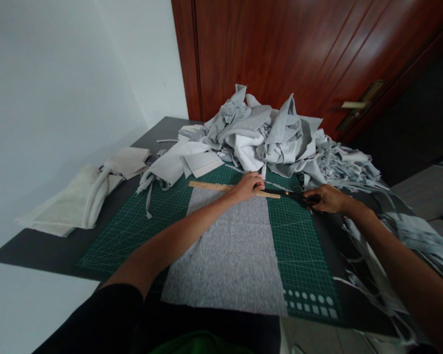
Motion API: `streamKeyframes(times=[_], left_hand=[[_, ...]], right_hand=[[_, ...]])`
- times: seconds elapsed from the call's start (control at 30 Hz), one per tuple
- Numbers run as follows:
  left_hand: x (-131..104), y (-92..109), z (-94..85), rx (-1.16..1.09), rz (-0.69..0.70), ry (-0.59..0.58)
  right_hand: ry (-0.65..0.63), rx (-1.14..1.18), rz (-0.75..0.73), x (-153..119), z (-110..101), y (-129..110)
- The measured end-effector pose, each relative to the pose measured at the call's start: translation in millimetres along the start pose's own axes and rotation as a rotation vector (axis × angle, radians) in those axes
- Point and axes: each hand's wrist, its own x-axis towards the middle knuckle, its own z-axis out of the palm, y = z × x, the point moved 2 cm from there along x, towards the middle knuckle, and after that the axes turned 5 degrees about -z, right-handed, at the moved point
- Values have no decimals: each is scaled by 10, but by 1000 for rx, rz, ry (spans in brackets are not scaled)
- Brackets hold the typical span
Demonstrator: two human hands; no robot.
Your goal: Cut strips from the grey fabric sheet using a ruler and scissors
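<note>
A piece of grey cloth [232, 250] lies flat on a green cutting mat [295, 246]. Across its far edge rests a wooden ruler [210, 186]. My right hand [327, 198] is closed round the handles of black scissors [288, 193], whose blades point left along the ruler's right end. My left hand [247, 187] is over the ruler at the cloth's far edge, close to the scissor tips. Its fingers are curled together in a pinch; what is between them is too small to make out.
Crumpled grey and white cloth [251, 128] is heaped at the back against a wooden door [266, 54]. Thin fabric scraps [349, 160] pile at the back right, and more strips [421, 231] lie at the right. Folded pale cloth [77, 196] sits at the left by the wall.
</note>
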Motion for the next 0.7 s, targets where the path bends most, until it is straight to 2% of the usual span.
streamKeyframes(times=[0.1,0.33,0.7], left_hand=[[5,-4,5,0,0,-2],[9,-12,7,-16,-13,-19],[6,-8,4,-32,-3,-1]], right_hand=[[-64,26,51,7,-1,-33],[-82,44,59,37,-38,-182],[-88,19,36,75,-1,-131]])
